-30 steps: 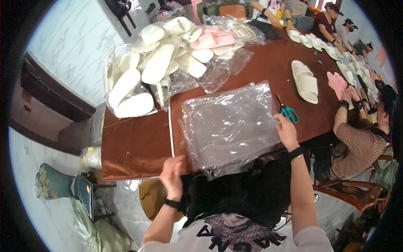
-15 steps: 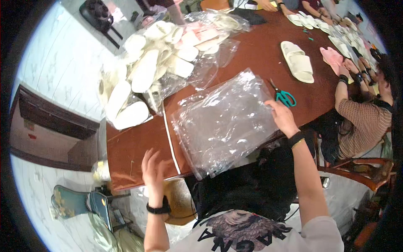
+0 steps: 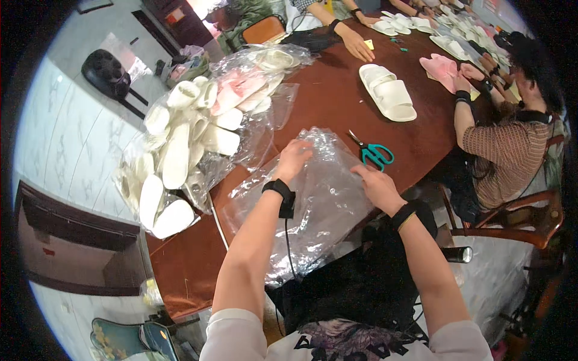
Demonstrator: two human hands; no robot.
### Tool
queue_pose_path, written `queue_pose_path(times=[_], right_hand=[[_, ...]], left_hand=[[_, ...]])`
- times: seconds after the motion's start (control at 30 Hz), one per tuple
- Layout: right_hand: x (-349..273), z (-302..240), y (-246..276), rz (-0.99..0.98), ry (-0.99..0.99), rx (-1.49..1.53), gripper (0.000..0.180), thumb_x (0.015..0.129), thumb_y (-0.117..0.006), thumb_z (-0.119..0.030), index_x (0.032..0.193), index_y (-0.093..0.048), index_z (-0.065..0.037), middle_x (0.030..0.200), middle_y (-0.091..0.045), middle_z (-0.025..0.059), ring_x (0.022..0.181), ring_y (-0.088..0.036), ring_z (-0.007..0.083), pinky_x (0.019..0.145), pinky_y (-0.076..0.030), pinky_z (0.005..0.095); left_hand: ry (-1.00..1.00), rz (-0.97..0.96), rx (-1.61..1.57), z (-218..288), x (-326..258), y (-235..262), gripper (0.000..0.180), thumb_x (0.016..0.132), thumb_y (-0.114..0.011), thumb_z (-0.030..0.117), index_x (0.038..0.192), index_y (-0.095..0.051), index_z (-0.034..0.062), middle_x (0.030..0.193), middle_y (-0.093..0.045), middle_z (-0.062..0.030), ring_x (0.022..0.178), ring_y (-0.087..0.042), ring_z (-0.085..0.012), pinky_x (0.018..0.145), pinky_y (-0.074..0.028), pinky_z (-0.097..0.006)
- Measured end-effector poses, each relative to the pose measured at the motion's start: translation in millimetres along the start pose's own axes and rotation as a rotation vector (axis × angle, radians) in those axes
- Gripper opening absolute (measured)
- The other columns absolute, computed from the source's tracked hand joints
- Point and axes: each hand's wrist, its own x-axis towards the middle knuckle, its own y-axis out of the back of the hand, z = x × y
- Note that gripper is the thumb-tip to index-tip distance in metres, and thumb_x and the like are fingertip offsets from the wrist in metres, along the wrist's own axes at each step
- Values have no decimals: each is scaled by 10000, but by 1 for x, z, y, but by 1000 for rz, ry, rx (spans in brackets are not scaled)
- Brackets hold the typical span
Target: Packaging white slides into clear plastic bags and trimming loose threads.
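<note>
A large clear plastic bag [image 3: 328,210] lies flat on the brown table, its near end reaching the front edge. My left hand [image 3: 294,159] is over the bag's far part, fingers bent and a little apart, touching the film. At the bag's right side my right hand [image 3: 380,189] pinches the edge between thumb and fingers. Just beyond that hand rest scissors [image 3: 374,155] with teal handles, blades pointing away to the left. Farther back is a pair of cream slide sandals [image 3: 388,93], side by side.
Clear bags of white and pink slippers [image 3: 192,129] are heaped on the table's left. To the right, a seated co-worker [image 3: 506,138] handles pink slippers [image 3: 441,71]. Another person's hand [image 3: 356,45] rests on the table beyond the sandals. More white slippers [image 3: 400,24] line the far end.
My left hand has come from the table's front left edge onto the bag. My right hand stays at the bag's right edge. The view has turned to the right.
</note>
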Motion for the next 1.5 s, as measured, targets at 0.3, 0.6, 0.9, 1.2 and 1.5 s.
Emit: queue_pose_path(times=[0.3,0.6,0.9,1.2,1.5], right_hand=[[5,8,-2,126,-187,-219,322,808,-639,-135,1093,-526,-35,1048,-573,160,1046,-541,357,811,-489,465],[20,-7,0,76,-129,-322,283,777,-588,-20,1058,-595,-56,1065,-567,124,1046,-538,309,839,-465,435],[19,-7,-8,29,257,-265,461,787,-636,-69,1239,-557,-121,1332,-497,98,1225,-466,305,990,-409,459],[24,0,-14,-68,104,-400,405,767,-722,-197,1145,-590,-130,1280,-531,83,1178,-485,294,951,-399,481],[35,-15,-21,-98,134,-359,365,790,-705,-202,1127,-593,-116,1207,-550,82,1148,-493,300,934,-414,465]], left_hand=[[-90,362,118,-22,14,-37,360,849,-648,96,1198,-600,18,1122,-598,-159,1066,-594,-279,925,-461,-362],[18,403,468,7,-2,-19,658,858,-667,202,1444,-369,196,1447,-369,-112,1351,-324,-347,1034,-299,-624],[254,-54,761,-10,-139,22,746,863,-555,582,1499,-285,301,1594,-130,-60,1460,-41,-401,1036,-69,-774],[340,841,-107,-54,-135,132,440,853,-679,145,1249,-534,17,1254,-542,-193,1147,-506,-338,948,-420,-371],[505,1155,-816,-138,-149,250,282,891,-672,234,1046,-556,29,819,-539,-23,721,-508,-124,649,-447,-298]])
